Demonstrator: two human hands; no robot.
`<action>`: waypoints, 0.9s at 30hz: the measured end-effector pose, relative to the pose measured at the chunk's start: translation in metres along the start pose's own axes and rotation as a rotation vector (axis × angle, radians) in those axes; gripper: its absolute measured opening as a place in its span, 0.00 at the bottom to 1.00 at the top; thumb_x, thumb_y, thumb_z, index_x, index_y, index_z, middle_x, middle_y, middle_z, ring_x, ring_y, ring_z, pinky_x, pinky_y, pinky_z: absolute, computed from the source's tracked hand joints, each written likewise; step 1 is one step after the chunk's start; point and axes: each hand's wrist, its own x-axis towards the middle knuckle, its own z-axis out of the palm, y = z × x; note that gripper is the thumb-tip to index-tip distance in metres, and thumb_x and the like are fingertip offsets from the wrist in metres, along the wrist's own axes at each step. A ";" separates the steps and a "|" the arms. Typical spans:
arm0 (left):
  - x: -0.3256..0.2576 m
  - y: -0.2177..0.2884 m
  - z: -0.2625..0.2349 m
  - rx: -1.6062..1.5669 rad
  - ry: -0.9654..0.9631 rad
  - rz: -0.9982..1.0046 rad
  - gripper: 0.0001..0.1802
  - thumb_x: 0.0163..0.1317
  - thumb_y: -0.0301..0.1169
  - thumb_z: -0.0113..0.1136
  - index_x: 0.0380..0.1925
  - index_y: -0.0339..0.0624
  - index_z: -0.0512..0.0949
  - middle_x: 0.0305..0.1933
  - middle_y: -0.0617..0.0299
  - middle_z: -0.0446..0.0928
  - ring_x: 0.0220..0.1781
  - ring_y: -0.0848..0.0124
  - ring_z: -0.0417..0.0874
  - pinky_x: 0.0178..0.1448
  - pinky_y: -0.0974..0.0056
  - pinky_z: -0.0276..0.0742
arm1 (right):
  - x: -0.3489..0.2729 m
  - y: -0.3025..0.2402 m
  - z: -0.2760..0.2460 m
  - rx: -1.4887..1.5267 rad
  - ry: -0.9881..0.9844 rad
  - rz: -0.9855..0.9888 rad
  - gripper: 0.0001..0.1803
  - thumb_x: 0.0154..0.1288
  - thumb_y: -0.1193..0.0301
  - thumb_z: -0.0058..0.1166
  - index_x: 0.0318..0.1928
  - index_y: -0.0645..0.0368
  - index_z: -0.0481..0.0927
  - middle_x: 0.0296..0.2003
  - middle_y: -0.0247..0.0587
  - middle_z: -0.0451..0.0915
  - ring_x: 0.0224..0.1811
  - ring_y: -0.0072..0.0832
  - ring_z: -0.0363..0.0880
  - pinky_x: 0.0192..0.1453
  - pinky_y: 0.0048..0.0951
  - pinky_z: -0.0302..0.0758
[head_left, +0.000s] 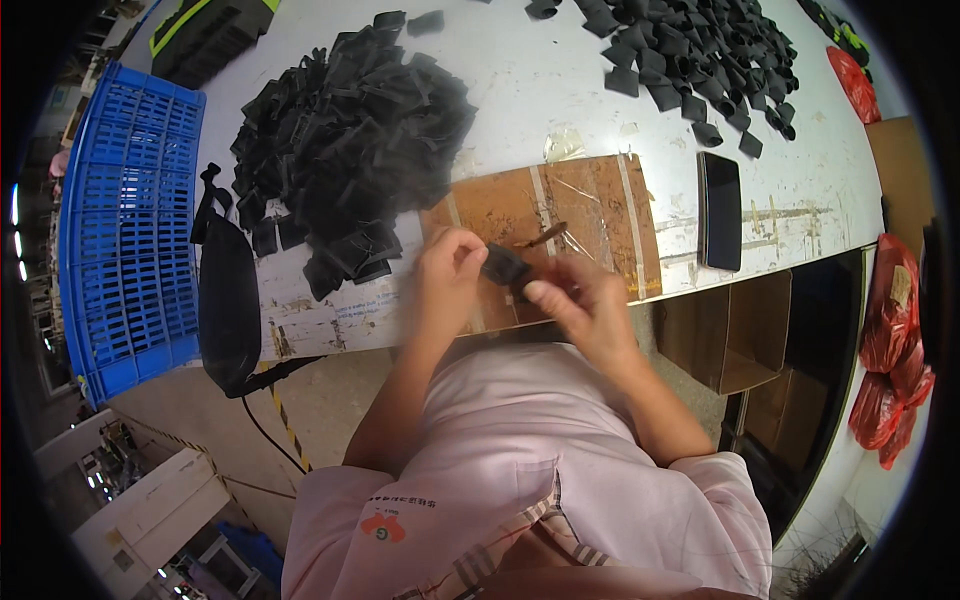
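A small black piece of flat, fabric-like material (507,266) is held between my two hands above the cardboard. My left hand (450,272) pinches its left edge between thumb and fingers. At the lower right edge, my right hand (588,308) grips it, thumb on top; its fingers are somewhat blurred. Just behind the piece, a thin brown object (542,236) lies on the taped brown cardboard sheet (625,215); its kind is unclear. Left of my hands rises a large heap of similar black pieces (360,130), its nearest ones lying close to my left hand.
More black pieces, curled like short tubes, spread at the far right (700,55). A dark phone (719,212) lies right of the cardboard. A blue plastic crate (135,230) and a black elongated bag-like object (229,300) flank the left table edge. Red plastic bags (888,320) hang at right.
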 end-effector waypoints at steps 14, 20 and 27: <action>-0.038 0.050 -0.003 -0.703 0.022 -0.326 0.07 0.57 0.28 0.51 0.33 0.38 0.72 0.29 0.63 0.73 0.30 0.76 0.73 0.31 0.72 0.67 | -0.003 -0.003 0.010 -0.477 0.294 -0.634 0.13 0.34 0.82 0.54 0.28 0.62 0.75 0.22 0.38 0.68 0.22 0.33 0.69 0.22 0.31 0.66; -0.034 0.056 -0.007 -0.989 -0.136 -0.532 0.05 0.53 0.26 0.53 0.27 0.35 0.73 0.25 0.62 0.73 0.25 0.75 0.72 0.27 0.73 0.66 | -0.001 0.000 0.007 -0.622 0.341 -0.761 0.15 0.33 0.80 0.52 0.29 0.63 0.75 0.23 0.38 0.69 0.23 0.32 0.68 0.21 0.30 0.65; -0.037 0.061 -0.005 -0.515 -0.028 -0.285 0.03 0.56 0.22 0.53 0.30 0.35 0.73 0.27 0.65 0.73 0.25 0.82 0.70 0.29 0.78 0.66 | -0.002 -0.029 -0.008 -0.443 0.229 -0.561 0.18 0.48 0.66 0.60 0.37 0.65 0.75 0.25 0.42 0.70 0.27 0.37 0.70 0.30 0.32 0.69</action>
